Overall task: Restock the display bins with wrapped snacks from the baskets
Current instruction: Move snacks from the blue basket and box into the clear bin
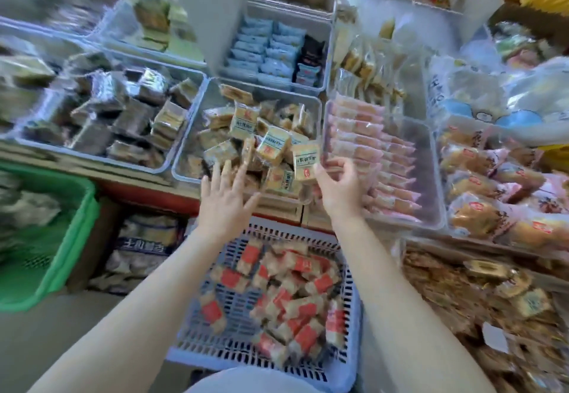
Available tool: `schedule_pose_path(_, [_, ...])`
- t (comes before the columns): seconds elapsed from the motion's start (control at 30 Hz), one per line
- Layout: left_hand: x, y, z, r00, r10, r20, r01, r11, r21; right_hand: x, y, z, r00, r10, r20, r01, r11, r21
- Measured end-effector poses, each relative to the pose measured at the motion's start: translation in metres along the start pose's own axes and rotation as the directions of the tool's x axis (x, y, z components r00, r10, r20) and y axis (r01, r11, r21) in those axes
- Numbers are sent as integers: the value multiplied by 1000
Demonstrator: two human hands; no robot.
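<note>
A pale blue slotted basket [351,325] sits low in front of me, holding several wrapped snacks [295,303] with red labels. Above it, a clear display bin [181,174] is heaped with tan wrapped snacks [243,121]. My left hand [226,198] reaches over the bin's front edge with fingers spread and straight, holding nothing. My right hand [338,186] is at the bin's right front corner, fingers loosely curled beside one tan wrapped snack [304,160]; I cannot tell whether it grips that packet.
A green basket [61,257] stands at the left. A clear bin of dark wrapped blocks [101,118] lies left of the tan bin, a bin of pink packets [375,152] right of it, and a bin of pale blue packets [264,47] behind. Bagged buns [492,195] fill the right.
</note>
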State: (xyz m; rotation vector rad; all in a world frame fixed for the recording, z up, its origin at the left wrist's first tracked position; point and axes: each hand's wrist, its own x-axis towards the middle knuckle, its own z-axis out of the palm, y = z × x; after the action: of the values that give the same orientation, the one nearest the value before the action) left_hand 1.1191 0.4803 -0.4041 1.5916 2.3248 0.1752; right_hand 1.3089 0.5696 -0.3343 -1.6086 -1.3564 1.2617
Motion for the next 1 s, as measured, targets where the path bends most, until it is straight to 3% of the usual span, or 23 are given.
schedule_pose_path(0.13, [0, -24, 11, 997, 47, 58, -51, 996, 76, 46, -34, 48, 963, -254, -89, 224, 940, -257])
schedule_pose_path(0.27, [6, -22, 9, 994, 19, 104, -29, 994, 103, 92, -46, 83, 941, -338, -8, 288, 814, -504])
schedule_pose_path(0.4, [7, -24, 10, 989, 18, 145, -29, 997, 75, 108, -51, 102, 951, -157, 265, 296, 708, -641])
schedule_pose_path(0.47, [8, -25, 10, 989, 23, 147, -33, 998, 63, 101, -53, 102, 932, -36, 361, 273, 726, -632])
schedule_pose_path(0.53, [8, -25, 10, 990, 27, 137, -36, 997, 62, 91, -54, 98, 927, -32, 374, 267, 758, -596])
schedule_pose_path(0.73, [7, -15, -6, 981, -5, 193, -17, 993, 115, 22, -27, 34, 952, -217, 214, 288, 872, -395])
schedule_pose_path(0.8, [-1, 13, -20, 997, 71, 34, -68, 996, -66, -14, 1, -4, 966, -167, 195, 231, 897, -376])
schedule_pose_path(0.87, [-13, 56, -29, 972, 184, -149, -213, 955, -207, -42, 38, -44, 989, -56, 137, 101, 933, -347])
schedule_pose_path(0.9, [-19, 82, -31, 957, 235, -167, -272, 930, -249, -53, 58, -64, 996, 3, 92, 28, 942, -333])
schedule_pose_path(1.0, [-37, 159, -25, 932, 352, 86, -299, 881, -365, -71, 111, -127, 989, 120, -91, -142, 941, -307])
